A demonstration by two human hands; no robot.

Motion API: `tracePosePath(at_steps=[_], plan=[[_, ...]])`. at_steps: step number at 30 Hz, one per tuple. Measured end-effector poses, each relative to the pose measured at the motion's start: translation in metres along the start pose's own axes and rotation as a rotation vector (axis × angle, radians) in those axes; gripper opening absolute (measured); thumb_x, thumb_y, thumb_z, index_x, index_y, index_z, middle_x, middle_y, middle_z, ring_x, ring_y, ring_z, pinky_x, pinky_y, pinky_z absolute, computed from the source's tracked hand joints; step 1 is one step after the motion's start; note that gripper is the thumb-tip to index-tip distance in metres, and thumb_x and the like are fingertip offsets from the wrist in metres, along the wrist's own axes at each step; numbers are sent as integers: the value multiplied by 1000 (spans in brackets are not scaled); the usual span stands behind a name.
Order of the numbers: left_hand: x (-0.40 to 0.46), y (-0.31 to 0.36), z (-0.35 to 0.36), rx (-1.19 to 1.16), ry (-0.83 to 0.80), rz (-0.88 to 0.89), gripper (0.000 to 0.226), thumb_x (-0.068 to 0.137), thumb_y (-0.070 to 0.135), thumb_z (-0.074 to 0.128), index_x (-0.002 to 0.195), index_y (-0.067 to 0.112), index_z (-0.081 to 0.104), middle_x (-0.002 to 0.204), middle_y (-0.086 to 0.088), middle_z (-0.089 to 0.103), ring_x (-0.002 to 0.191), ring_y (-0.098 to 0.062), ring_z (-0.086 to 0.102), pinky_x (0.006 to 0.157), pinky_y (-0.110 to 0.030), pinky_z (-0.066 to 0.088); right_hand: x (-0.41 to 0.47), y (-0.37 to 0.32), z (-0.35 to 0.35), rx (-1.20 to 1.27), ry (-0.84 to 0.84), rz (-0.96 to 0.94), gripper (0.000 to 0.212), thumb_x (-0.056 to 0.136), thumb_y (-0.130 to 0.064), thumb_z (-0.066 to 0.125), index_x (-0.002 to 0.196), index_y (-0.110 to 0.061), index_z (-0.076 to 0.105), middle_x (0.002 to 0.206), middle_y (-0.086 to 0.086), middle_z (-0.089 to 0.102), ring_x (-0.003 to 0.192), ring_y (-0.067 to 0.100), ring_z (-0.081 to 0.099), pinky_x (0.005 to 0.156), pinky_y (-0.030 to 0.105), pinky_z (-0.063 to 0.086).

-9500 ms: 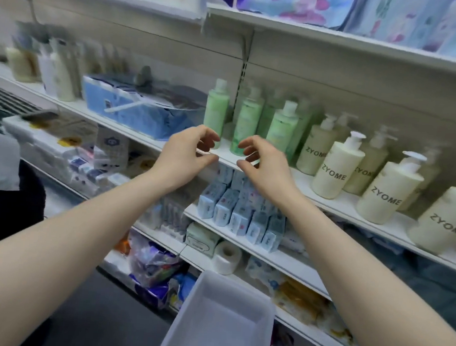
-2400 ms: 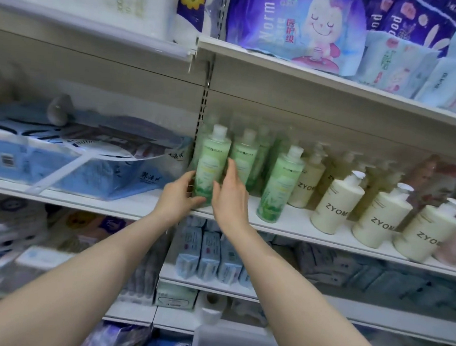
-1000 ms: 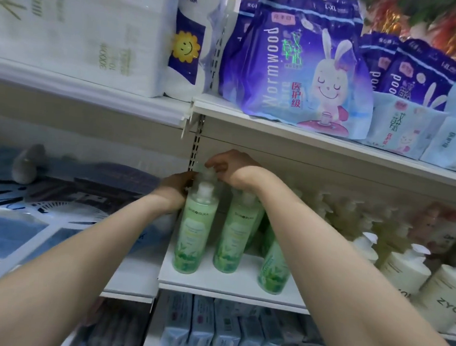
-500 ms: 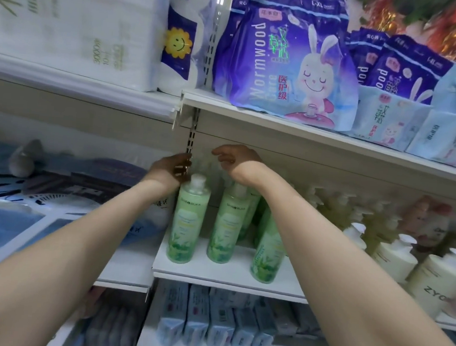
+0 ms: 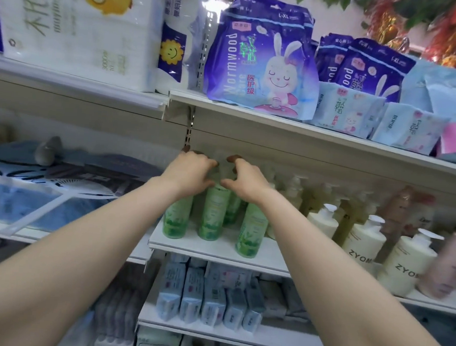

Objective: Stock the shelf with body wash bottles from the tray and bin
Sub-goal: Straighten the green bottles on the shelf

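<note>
my left hand (image 5: 187, 171) and my right hand (image 5: 244, 179) are both up at the top of the green body wash bottle (image 5: 214, 212) that stands between them, fingers curled round its neck and cap from either side, thumbs low on its shoulder; how firm the pinch is i cannot tell, since my knuckles hide the cap. the bottle stands upright on the shelf (image 5: 215, 249), its base on the board just below my wrists. i judge it full and fairly heavy for its slim shape, stiff plastic with a smooth, slippery skin, so the neck is good for nudging and straightening, but for lifting i would take it round the waist. just under my left wrist stands a second green bottle (image 5: 175, 219), under my right wrist a third (image 5: 251, 232), nearer the shelf lip, with more green ones behind. further out past my right arm stand cream pump bottles (image 5: 363, 247) marked zyom, tall and top-heavy by the look. no tray or bin shows here. below my arms, on the next shelf down, sit rows of small blue packets (image 5: 206, 296); above my hands lies a purple rabbit pack (image 5: 262, 66).
</note>
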State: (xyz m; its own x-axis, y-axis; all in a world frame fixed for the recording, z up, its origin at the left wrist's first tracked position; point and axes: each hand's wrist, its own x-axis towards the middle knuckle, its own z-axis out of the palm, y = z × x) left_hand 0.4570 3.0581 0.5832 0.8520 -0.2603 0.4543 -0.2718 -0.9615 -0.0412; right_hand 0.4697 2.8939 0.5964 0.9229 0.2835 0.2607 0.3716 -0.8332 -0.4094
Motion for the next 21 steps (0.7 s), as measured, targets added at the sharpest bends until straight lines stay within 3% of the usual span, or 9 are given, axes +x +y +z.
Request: tracePosePath(at_steps=[4, 8, 10, 21], plan=[[1, 7, 9, 132, -54, -19, 51, 86, 45, 64, 133, 29, 54, 120, -5, 62, 122, -28, 50, 116, -53, 16, -4, 1, 11, 47, 13, 64, 68, 94, -27, 67, 151, -14, 32, 146, 18, 49, 131, 35, 50, 102, 38, 44], [4, 7, 15, 107, -74, -67, 49, 86, 46, 64, 131, 31, 55, 121, -6, 62, 128, -27, 45, 116, -57, 13, -4, 7, 20, 112, -7, 132, 61, 97, -30, 62, 147, -7, 35, 145, 17, 49, 129, 34, 51, 95, 32, 44], [5, 5, 18, 80, -58, -78, 46, 86, 48, 62, 128, 31, 58, 119, -7, 63, 126, -27, 48, 116, -58, 13, -5, 10, 25, 132, -41, 140, 65, 98, -37, 61, 148, -7, 34, 147, 16, 48, 131, 33, 50, 98, 34, 44], [-6, 5, 14, 109, 45, 4, 39, 87, 48, 62, 121, 29, 66, 119, -7, 67, 136, -26, 39, 119, -46, 5, -13, 5, 29, 77, -58, 111, 56, 100, -40, 55, 140, -4, 39, 140, 19, 53, 125, 36, 53, 96, 39, 46]])
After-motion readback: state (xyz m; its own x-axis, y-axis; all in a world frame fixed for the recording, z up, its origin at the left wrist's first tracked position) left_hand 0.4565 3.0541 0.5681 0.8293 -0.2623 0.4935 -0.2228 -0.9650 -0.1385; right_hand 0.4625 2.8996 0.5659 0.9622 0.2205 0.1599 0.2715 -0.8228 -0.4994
